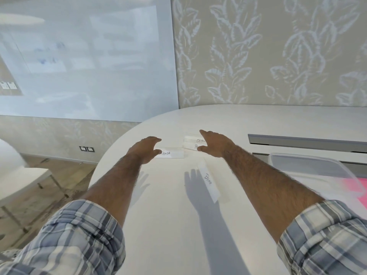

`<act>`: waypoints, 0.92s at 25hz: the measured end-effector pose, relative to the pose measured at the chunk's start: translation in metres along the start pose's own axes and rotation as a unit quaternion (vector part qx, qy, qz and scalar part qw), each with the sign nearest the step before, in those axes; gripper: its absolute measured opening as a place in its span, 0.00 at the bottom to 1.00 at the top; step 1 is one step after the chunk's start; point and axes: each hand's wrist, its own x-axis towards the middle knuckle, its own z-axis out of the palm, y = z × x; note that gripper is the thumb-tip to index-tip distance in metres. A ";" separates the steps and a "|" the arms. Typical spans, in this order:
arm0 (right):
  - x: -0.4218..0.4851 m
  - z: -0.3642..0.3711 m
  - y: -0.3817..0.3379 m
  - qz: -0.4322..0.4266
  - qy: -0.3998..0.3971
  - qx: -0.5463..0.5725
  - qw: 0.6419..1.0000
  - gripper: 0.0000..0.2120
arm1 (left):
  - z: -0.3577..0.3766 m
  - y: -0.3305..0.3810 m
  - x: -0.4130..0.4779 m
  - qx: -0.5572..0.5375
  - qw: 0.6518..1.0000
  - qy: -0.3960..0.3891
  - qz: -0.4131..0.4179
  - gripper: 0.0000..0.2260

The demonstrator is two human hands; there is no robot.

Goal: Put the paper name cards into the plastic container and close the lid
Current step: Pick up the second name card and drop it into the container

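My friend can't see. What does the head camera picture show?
Two bare hands reach across a white table for paper name cards: the left hand at the PANDA card, the right hand over a small pile of cards. The BEAR card lies nearer the person, and a clear plastic container sits at the right.

Stretched both arms out over the white table (158, 225), plaid sleeves (75, 241) rolled up. Held the left hand (146, 149) at the left end of the card marked PANDA (173, 154), thumb and fingers spread wide. Held the right hand (215, 143) at a small pile of cards (190, 142) (writing half hidden), forefinger straight. Had a third card, BEAR (208, 182), lying flat between the forearms. Had the clear plastic container (317, 169) at the right, something pink inside.
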 end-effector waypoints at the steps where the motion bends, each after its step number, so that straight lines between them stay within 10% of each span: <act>1: 0.010 0.003 -0.008 0.003 -0.001 -0.002 1.000 0.30 | 0.000 -0.012 0.007 -0.002 1.000 -0.003 0.001 0.25; 23: 0.167 0.098 -0.077 0.057 -0.085 -0.031 0.994 0.25 | 0.067 -0.111 0.137 -0.038 0.990 -0.119 0.060 0.33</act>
